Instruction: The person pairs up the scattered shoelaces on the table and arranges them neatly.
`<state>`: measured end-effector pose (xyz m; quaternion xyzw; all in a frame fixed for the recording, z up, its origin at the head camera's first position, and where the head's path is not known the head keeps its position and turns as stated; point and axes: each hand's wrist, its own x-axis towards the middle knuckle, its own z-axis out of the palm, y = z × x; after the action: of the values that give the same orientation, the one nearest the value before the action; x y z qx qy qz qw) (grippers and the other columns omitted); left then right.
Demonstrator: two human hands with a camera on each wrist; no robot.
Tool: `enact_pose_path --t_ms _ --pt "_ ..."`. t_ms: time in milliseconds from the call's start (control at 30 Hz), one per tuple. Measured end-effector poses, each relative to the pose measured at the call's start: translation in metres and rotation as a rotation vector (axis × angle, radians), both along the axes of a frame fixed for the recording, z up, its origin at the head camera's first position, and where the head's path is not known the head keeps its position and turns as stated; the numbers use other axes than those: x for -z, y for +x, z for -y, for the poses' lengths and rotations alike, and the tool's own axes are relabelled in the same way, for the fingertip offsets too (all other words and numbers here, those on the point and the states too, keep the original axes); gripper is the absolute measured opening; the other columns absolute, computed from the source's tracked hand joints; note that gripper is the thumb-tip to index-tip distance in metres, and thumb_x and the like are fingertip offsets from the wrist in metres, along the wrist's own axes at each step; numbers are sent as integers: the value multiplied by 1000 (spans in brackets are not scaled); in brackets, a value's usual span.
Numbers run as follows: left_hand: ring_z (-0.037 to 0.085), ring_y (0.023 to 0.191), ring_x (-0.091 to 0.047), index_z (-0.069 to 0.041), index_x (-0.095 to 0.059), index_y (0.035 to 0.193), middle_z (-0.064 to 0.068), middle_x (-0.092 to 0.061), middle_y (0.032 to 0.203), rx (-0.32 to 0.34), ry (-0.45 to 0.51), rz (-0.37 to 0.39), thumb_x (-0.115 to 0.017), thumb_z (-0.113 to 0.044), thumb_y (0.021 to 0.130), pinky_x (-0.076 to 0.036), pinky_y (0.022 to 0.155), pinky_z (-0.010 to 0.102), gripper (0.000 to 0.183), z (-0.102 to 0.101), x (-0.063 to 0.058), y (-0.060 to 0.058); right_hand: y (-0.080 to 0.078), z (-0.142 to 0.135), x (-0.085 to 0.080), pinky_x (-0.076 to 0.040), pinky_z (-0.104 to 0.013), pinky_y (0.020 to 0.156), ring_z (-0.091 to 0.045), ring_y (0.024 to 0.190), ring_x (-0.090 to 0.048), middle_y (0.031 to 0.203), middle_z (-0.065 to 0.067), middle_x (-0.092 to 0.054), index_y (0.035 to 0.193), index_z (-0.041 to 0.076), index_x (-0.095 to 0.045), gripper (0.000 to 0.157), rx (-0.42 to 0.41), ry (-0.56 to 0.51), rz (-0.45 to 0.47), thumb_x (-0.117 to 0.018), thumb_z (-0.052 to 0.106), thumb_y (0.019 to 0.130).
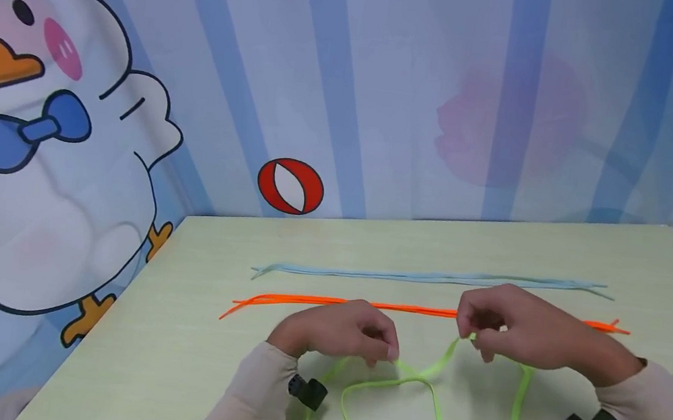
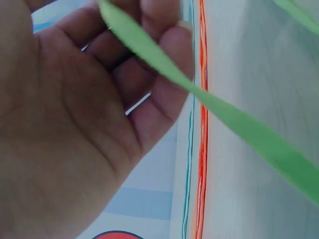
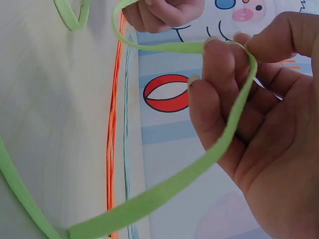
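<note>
A flat lime-green shoelace (image 1: 517,415) hangs in loose loops between the two hands, with lower lengths reaching the table. My left hand (image 1: 339,329) pinches it at the fingertips; in the left wrist view the shoelace (image 2: 239,122) runs slantwise across the curled fingers. To the right and slightly higher, my right hand (image 1: 529,328) pinches another part between thumb and fingers. The right wrist view shows the shoelace (image 3: 164,190) bending over those fingers and dropping toward the table. A short stretch links both hands. Its ends are not clearly visible.
Beyond the hands, orange laces (image 1: 298,299) lie stretched sideways on the pale wooden table (image 1: 161,357), partly behind the right hand. Farther back lie light blue laces (image 1: 366,273). A printed cloth backdrop (image 1: 415,106) rises behind the table's far edge.
</note>
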<state>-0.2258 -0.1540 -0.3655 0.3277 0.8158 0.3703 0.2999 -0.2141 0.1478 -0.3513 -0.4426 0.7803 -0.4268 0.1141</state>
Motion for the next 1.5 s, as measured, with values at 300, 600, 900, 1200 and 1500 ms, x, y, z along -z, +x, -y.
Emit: enact_pose_path --t_ms 300,600,900,1200,1500 --pt "22 82 -66 1 -68 99 19 -64 100 -70 101 16 -57 -21 100 -52 82 41 25 10 -4 -3 -2 -2 -1 -49 -30 66 -15 70 -54 82 3 -58 93 20 -63 30 38 -28 -5 -57 -8 89" --pt "25 82 -66 -6 -66 92 2 -57 82 -137 144 -52 -64 -35 97 -50 81 48 29 21 -9 -3 -3 -3 -2 -45 -28 60 -4 58 -40 70 8 -48 105 23 -67 21 147 23 -73 -67 5 93" --pt "28 78 -59 -9 -63 86 7 -55 80 -167 223 -64 -65 -34 98 -47 74 38 27 31 -12 -5 -4 -6 -2 -43 -27 58 -3 56 -41 69 12 -50 107 19 -70 16 189 16 -120 -68 9 94" --pt "24 76 -55 -9 -64 88 11 -55 75 -177 272 -67 -64 -29 99 -44 73 37 23 40 -15 -6 -3 -10 -5 -43 -29 59 -9 60 -46 75 8 -59 97 24 -69 7 240 57 -91 -64 20 100" --pt "27 76 -55 -8 -64 86 13 -55 74 -182 289 -76 -61 -27 100 -46 76 44 24 46 -17 -6 -4 -11 -8 -41 -29 55 -9 56 -43 68 7 -48 89 23 -66 13 216 49 -40 -62 20 101"
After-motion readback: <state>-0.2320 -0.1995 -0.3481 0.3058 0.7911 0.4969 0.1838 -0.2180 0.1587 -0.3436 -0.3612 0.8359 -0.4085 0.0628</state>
